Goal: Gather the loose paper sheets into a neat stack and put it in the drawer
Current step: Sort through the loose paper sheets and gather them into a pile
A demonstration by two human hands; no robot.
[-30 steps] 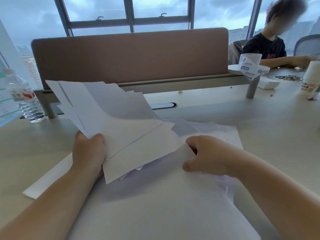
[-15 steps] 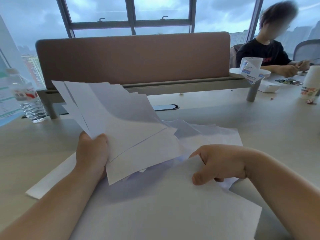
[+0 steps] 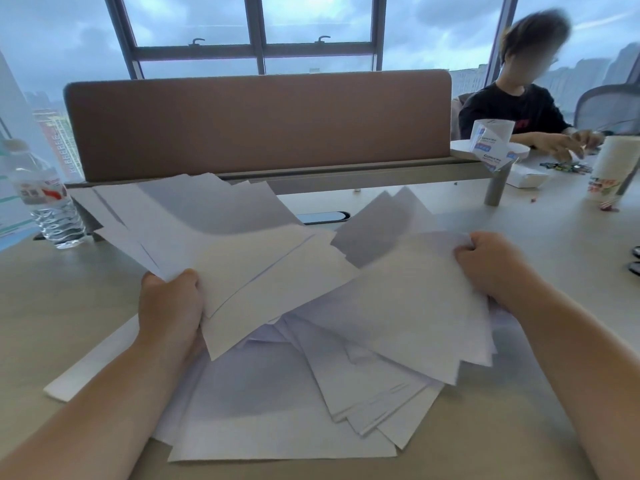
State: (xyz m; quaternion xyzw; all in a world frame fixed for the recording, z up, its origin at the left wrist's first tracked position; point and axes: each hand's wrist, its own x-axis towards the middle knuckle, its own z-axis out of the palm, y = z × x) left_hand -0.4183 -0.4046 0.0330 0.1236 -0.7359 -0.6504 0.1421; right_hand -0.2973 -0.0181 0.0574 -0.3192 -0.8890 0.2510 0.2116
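- Right now the left hand (image 3: 169, 306), at centre left of the frame, has its grip clenched on a fan of white paper sheets (image 3: 221, 251), lifted and tilted toward the upper left.
- Over at centre right, the right hand (image 3: 485, 265) grasps the edge of another bunch of sheets (image 3: 408, 306), which droops over the pile.
- More loose sheets (image 3: 277, 420) lie spread flat on the counter (image 3: 52, 306) at lower centre, crooked and overlapping.
- A water bottle (image 3: 52, 209) stands at the far left, well apart from the paper.
- Behind a brown divider panel (image 3: 256, 126), another person (image 3: 512, 109) sits at upper right.
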